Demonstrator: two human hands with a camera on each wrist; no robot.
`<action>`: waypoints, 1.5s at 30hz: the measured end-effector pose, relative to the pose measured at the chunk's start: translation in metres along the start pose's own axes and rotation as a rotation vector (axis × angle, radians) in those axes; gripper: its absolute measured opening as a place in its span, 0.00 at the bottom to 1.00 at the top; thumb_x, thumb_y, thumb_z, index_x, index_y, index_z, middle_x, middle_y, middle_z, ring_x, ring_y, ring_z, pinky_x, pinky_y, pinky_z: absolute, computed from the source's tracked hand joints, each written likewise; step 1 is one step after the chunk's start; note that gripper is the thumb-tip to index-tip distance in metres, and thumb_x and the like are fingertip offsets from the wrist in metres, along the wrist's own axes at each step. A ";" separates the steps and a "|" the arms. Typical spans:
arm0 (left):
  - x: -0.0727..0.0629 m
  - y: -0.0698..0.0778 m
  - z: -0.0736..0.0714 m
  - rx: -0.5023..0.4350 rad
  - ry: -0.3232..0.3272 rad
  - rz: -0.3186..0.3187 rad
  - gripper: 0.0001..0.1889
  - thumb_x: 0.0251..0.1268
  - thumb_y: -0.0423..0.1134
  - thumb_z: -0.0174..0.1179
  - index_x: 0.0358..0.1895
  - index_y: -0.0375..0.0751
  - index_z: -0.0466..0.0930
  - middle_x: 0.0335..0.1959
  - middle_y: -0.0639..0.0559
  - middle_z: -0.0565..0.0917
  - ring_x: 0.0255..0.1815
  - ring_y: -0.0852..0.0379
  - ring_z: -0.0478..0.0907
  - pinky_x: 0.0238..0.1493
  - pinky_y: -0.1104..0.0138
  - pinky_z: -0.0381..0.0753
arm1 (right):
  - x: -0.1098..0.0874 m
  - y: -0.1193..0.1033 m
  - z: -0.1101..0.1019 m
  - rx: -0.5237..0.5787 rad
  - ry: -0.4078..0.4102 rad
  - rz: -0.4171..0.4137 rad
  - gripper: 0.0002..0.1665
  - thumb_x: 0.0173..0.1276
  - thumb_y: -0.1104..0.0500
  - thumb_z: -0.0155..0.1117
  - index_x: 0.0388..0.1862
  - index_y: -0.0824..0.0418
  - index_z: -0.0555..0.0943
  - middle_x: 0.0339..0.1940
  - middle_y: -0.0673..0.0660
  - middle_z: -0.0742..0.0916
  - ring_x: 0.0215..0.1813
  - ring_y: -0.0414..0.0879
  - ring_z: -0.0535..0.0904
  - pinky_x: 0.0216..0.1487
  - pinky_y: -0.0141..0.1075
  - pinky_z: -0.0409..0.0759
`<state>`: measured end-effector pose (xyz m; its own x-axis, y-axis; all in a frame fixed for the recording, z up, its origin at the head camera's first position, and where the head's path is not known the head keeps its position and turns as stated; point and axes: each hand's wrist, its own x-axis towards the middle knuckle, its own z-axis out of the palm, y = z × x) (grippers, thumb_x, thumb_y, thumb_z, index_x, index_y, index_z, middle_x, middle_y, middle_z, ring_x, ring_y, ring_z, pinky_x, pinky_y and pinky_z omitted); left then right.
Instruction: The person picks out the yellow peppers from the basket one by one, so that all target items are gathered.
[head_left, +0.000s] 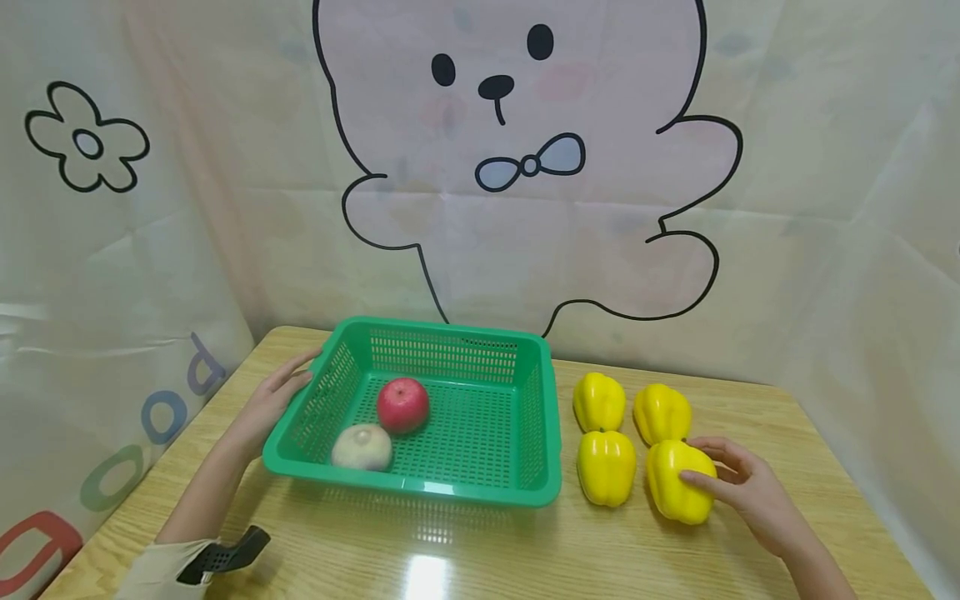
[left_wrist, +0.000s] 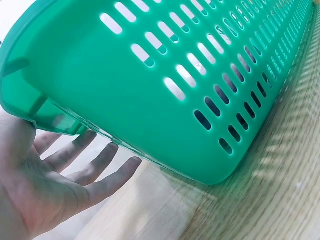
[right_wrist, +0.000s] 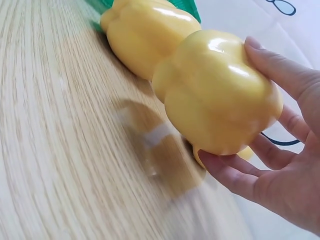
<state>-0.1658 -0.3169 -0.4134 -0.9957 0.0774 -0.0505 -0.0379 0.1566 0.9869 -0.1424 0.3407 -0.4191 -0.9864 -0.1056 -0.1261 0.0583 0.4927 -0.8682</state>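
Note:
My right hand [head_left: 750,487] holds a yellow bell pepper [head_left: 678,482] at the front right of a group, thumb on its near side and fingers round its far side. In the right wrist view the same bell pepper [right_wrist: 220,95] sits between thumb and fingertips, close over the wood. My left hand [head_left: 273,400] rests at the left side of a green plastic basket [head_left: 420,492]. Seen from the left wrist, loosely extended fingers [left_wrist: 112,186] reach along the basket's outer wall below its rim. Inside the basket lie a red round fruit [head_left: 402,406] and a pale round vegetable [head_left: 362,447].
Other yellow bell peppers stand beside the held one: one at back left [head_left: 599,402], one at front left [head_left: 607,468] and one at back right [head_left: 662,413]. A printed cloth [head_left: 465,275] hangs behind the wooden table [head_left: 360,550]. A black strap [head_left: 225,557] circles the left sleeve.

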 end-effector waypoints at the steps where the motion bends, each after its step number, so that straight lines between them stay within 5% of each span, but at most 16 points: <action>1: 0.000 0.000 0.000 -0.001 0.001 0.000 0.33 0.89 0.52 0.44 0.87 0.44 0.48 0.67 0.46 0.74 0.50 0.60 0.84 0.46 0.59 0.88 | 0.000 0.000 0.000 -0.008 -0.003 0.004 0.24 0.76 0.59 0.70 0.66 0.66 0.78 0.54 0.31 0.78 0.60 0.47 0.80 0.48 0.31 0.84; 4: 0.000 0.000 0.000 0.000 -0.004 0.001 0.33 0.89 0.52 0.44 0.87 0.44 0.48 0.68 0.44 0.73 0.50 0.60 0.84 0.46 0.59 0.88 | 0.001 0.001 -0.001 -0.024 -0.013 0.006 0.25 0.76 0.59 0.70 0.67 0.68 0.77 0.55 0.34 0.79 0.65 0.59 0.79 0.48 0.32 0.84; 7: 0.000 0.000 0.000 0.004 -0.007 0.004 0.34 0.89 0.52 0.43 0.87 0.44 0.47 0.68 0.45 0.73 0.50 0.60 0.84 0.46 0.60 0.88 | 0.001 0.003 0.000 -0.028 -0.025 0.006 0.26 0.76 0.59 0.70 0.67 0.68 0.77 0.55 0.34 0.79 0.65 0.60 0.78 0.48 0.32 0.84; 14: -0.001 0.001 0.000 -0.004 -0.010 0.012 0.33 0.89 0.51 0.44 0.87 0.43 0.48 0.59 0.59 0.77 0.49 0.61 0.84 0.46 0.60 0.88 | 0.002 0.006 0.001 -0.040 -0.035 0.002 0.27 0.76 0.59 0.70 0.67 0.69 0.77 0.56 0.34 0.79 0.58 0.38 0.77 0.49 0.32 0.83; 18: -0.001 0.001 0.000 -0.002 -0.009 0.015 0.33 0.89 0.51 0.44 0.87 0.43 0.49 0.60 0.58 0.77 0.49 0.61 0.84 0.46 0.60 0.88 | 0.003 0.009 0.002 -0.076 -0.033 -0.018 0.28 0.76 0.58 0.70 0.68 0.70 0.76 0.59 0.40 0.79 0.54 0.25 0.75 0.49 0.30 0.82; 22: -0.001 0.000 0.000 0.006 -0.006 0.017 0.33 0.89 0.51 0.44 0.87 0.43 0.49 0.62 0.55 0.77 0.50 0.60 0.84 0.46 0.60 0.88 | 0.003 0.011 0.002 -0.080 -0.039 -0.044 0.27 0.77 0.59 0.69 0.69 0.70 0.76 0.58 0.34 0.79 0.53 0.21 0.73 0.50 0.28 0.81; 27: 0.000 0.000 0.000 0.006 -0.001 0.014 0.33 0.89 0.51 0.44 0.86 0.43 0.49 0.62 0.55 0.77 0.49 0.60 0.84 0.46 0.60 0.88 | 0.003 0.014 -0.001 -0.042 -0.079 -0.060 0.28 0.78 0.59 0.67 0.70 0.71 0.74 0.55 0.26 0.78 0.55 0.21 0.74 0.50 0.27 0.81; 36: 0.000 0.000 0.000 0.003 -0.008 0.020 0.33 0.89 0.51 0.44 0.87 0.43 0.49 0.61 0.55 0.78 0.50 0.60 0.84 0.46 0.60 0.88 | 0.003 0.019 -0.009 -0.022 -0.135 -0.045 0.28 0.79 0.60 0.65 0.74 0.66 0.73 0.64 0.42 0.78 0.60 0.39 0.78 0.51 0.32 0.84; 45: 0.000 0.000 0.000 -0.004 -0.001 0.017 0.32 0.89 0.51 0.44 0.86 0.44 0.51 0.56 0.62 0.80 0.49 0.61 0.84 0.46 0.61 0.88 | 0.003 0.020 -0.013 0.058 -0.177 -0.020 0.28 0.81 0.59 0.63 0.76 0.60 0.73 0.60 0.32 0.76 0.58 0.33 0.77 0.52 0.37 0.86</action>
<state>-0.1657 -0.3171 -0.4132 -0.9961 0.0811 -0.0340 -0.0214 0.1515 0.9882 -0.1464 0.3617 -0.4305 -0.9454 -0.2672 -0.1867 0.0531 0.4387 -0.8970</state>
